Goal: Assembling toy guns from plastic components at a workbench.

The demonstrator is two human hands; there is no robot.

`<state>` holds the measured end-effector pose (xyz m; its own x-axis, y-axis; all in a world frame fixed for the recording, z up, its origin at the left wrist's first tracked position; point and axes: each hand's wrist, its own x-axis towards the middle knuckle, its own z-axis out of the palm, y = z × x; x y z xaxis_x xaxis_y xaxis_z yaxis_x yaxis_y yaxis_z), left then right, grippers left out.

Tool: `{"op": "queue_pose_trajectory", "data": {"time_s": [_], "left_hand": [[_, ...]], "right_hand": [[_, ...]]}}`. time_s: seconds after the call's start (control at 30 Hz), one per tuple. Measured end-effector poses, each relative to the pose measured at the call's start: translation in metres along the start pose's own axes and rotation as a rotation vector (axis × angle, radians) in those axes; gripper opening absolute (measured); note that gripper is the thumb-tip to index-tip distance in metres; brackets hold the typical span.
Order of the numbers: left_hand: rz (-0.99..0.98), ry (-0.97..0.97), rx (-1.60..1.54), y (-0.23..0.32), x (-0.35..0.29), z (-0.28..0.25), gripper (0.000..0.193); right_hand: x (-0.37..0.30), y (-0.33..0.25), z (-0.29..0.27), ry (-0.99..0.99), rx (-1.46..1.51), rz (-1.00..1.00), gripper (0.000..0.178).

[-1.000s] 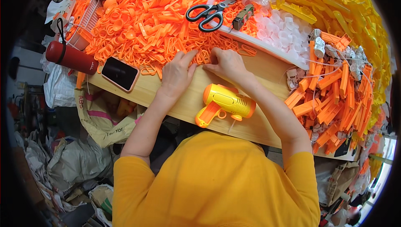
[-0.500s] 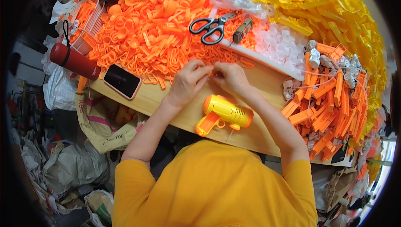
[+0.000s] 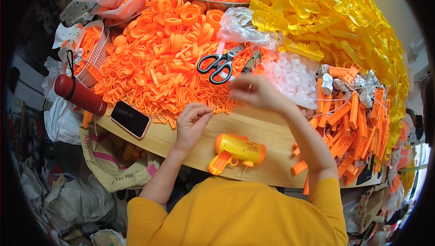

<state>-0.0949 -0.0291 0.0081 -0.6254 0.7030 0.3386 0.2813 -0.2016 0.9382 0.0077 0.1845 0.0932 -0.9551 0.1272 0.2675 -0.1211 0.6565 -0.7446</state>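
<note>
We see the left hand (image 3: 192, 123) at the near edge of the orange pile (image 3: 156, 60), over the bare wood of the table (image 3: 281, 164). Its thumb and forefinger bend toward each other with their tips close, but we cannot tell whether anything small is pinched between them. Just beyond it lie the loops (image 3: 222, 105), thin orange pieces spread along the near side of the pile. The right hand (image 3: 256, 93) is farther away and to the right, blurred, its fingers pointing left; we cannot tell whether they are pressed together or grip something. Just past it we find the scissors (image 3: 221, 66), black handles toward the near left, and beside them a small green tool (image 3: 252, 62). The toy gun (image 3: 242, 148), yellow with orange ends, lies on its side on the table between our forearms, nearer to us than either hand, and neither hand touches it. To the left of the left hand we have a phone (image 3: 130, 119), dark screen up, and past it a red bottle (image 3: 80, 95) lying aslant. On the right, white caps (image 3: 292, 76) sit past the right forearm, with long orange parts (image 3: 355, 121) heaped nearer to us and a big mound of yellow shells (image 3: 335, 17) on the far right.
</note>
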Motion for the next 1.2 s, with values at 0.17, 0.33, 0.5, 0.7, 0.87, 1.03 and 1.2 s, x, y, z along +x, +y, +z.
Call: {"op": "queue_pose_trajectory", "data": {"time_s": [0.17, 0.33, 0.5, 0.7, 0.87, 1.03, 1.2], "left_hand": [[-0.159, -0.028, -0.080, -0.007, -0.011, 0.006, 0.010], [-0.181, -0.085, 0.023, 0.000, -0.017, 0.009, 0.011], [-0.182, -0.089, 0.027, -0.001, -0.016, 0.006, 0.012], [-0.264, -0.060, -0.131, -0.003, -0.017, 0.004, 0.013], [-0.245, 0.032, -0.256, 0.005, -0.015, 0.006, 0.013], [-0.253, 0.093, -0.388, 0.020, -0.001, 0.001, 0.013], [-0.342, 0.085, -0.540, 0.037, 0.010, 0.015, 0.018]], "right_hand": [[0.076, 0.049, -0.063, 0.440, -0.468, -0.047, 0.015], [0.123, 0.092, -0.080, 0.431, -1.089, -0.212, 0.006], [0.135, 0.111, -0.079, 0.296, -1.225, -0.123, 0.005], [0.123, 0.109, -0.076, 0.403, -1.080, -0.306, 0.005], [0.100, 0.084, -0.066, 0.725, -0.888, -0.378, 0.006], [0.056, 0.062, -0.034, 0.850, 0.335, 0.002, 0.014], [-0.017, 0.016, 0.006, 0.799, 0.631, 0.296, 0.015]]}}
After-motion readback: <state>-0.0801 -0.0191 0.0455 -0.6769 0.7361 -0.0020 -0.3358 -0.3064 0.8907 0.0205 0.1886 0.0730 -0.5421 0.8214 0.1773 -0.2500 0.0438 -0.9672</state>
